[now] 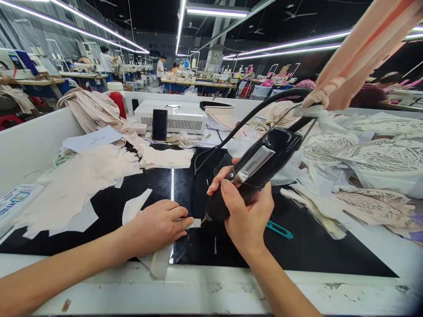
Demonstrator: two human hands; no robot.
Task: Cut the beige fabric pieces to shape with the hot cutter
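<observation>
Item, right hand (247, 215): closed around a black handheld tool (261, 165) with a metal plate on its side. I see its narrow tip angled down and left; the grip seems chosen to steer that tip near the other hand.

Item, left hand (158, 226): low over the mat, fingers bunched on a small white strip (195, 223), presumably to steady it. The strip's free end points towards the tool tip — whether they touch, I cannot tell.

Item, black cord (280, 94): arched above the tool and meeting knotted peach cloth (363, 48), which hangs from above, perhaps to keep the cord out of the way.

Item, teal implement (280, 230): flat on the mat, just beside the right hand.

Stock, left: pale fabric pieces (95, 167), heaped. Stock, right: openwork panels (386, 154), layered. Both lie at the sides, probably to leave the middle for the hands.

Surface: glossy black mat (313, 246) on a white worktop (198, 290), its front edge scuffed. At the back I list a vented white box (175, 116), an upright phone (160, 124) and a red bottle (119, 105).

Room: a large sewing hall — tube lights (218, 12), ceiling fans, rows of machines, people in the distance.
</observation>
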